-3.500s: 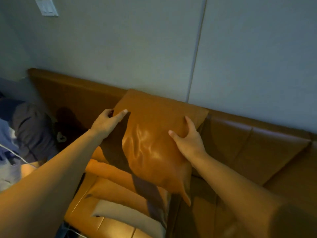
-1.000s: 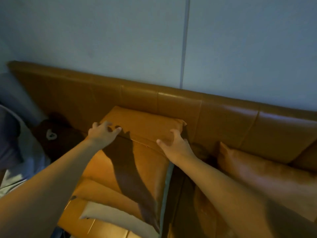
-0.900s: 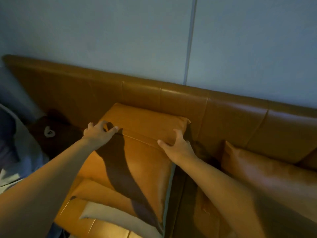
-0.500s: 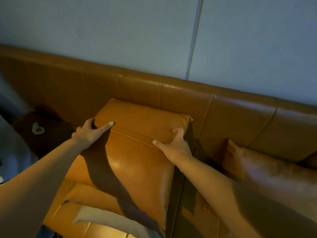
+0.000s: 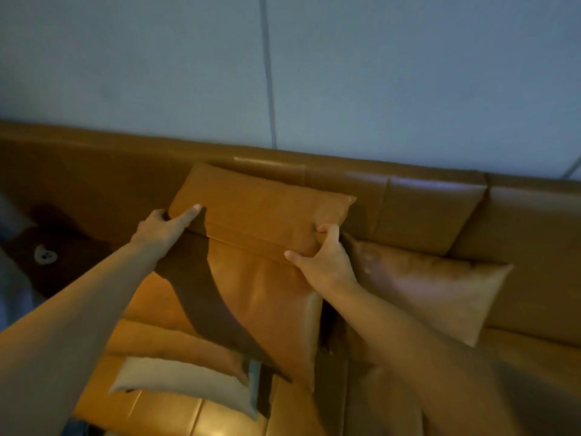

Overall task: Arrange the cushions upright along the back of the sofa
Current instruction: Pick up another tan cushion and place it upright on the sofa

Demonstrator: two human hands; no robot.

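A tan leather cushion [image 5: 267, 278] leans against the sofa back [image 5: 424, 209], its top edge near the rim. My left hand [image 5: 163, 226] grips its upper left corner. My right hand [image 5: 320, 259] grips its upper right edge, fingers curled over the seam. A second tan cushion [image 5: 434, 287] leans against the back just to the right, touching my right wrist. Lower left, another tan cushion [image 5: 176, 344] lies flat on the seat with a beige cushion [image 5: 185, 382] lying in front of it.
A dark brown plush bear [image 5: 47, 253] sits at the left end of the sofa. A grey-blue wall [image 5: 283, 73] rises right behind the sofa back. The seat [image 5: 518, 357] at the right stretches beyond the second cushion.
The cushion has been lifted higher against the sofa back and both hands rose with it. My right hand curled tighter on the upper right edge. The view shifted left and nearer.
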